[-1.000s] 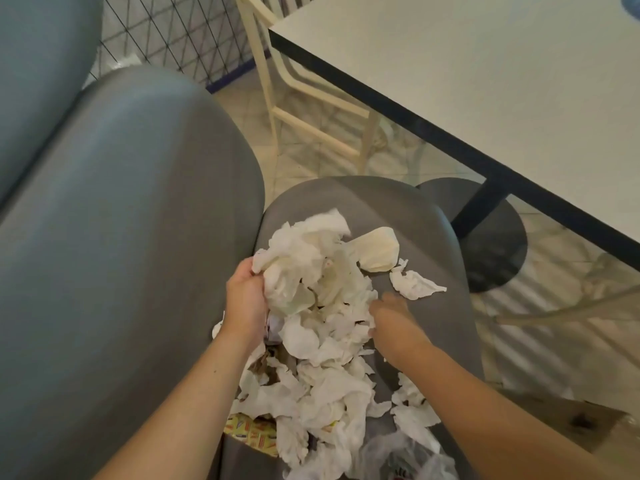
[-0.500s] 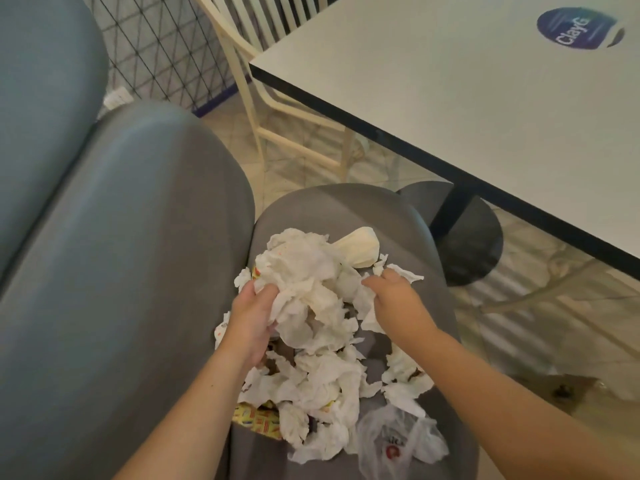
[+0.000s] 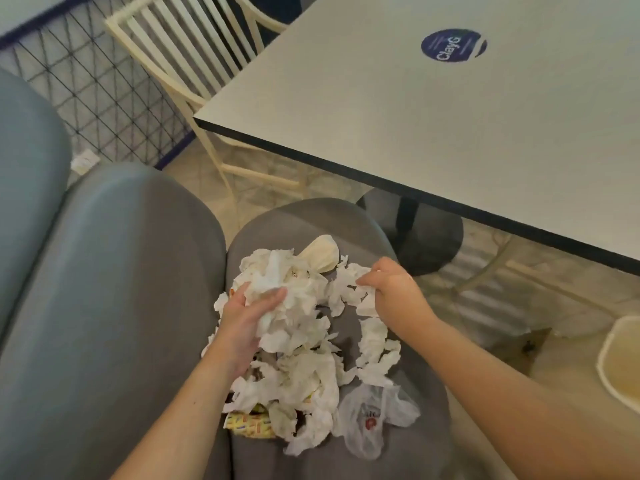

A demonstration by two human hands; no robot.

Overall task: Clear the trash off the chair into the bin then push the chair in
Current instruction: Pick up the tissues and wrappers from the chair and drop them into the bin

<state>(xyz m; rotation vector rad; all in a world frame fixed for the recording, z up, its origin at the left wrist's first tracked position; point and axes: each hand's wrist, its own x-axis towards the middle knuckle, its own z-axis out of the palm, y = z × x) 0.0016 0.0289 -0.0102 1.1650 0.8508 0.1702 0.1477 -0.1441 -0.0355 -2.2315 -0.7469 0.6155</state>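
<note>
A pile of crumpled white tissues (image 3: 304, 362) covers the grey chair seat (image 3: 415, 441). My left hand (image 3: 247, 315) grips a wad of tissues at the pile's upper left. My right hand (image 3: 393, 291) pinches tissue scraps at the pile's right side. A clear plastic bag (image 3: 372, 419) and a yellow wrapper (image 3: 249, 424) lie at the near end of the pile. A cream paper cup (image 3: 322, 252) lies at the far end. The rim of a cream bin (image 3: 604, 355) shows at the right edge.
A white table (image 3: 450, 133) with a blue round sticker (image 3: 453, 45) stands ahead, its black pedestal base (image 3: 433, 237) beside the chair. A cream slatted chair (image 3: 194, 64) and a wire fence (image 3: 86, 91) stand beyond. The grey chair back (image 3: 104, 306) fills the left.
Both hands have gathered tissues inward and lifted them slightly; the right hand moved right and now pinches scraps. The view tilted up, revealing more table and the bin.
</note>
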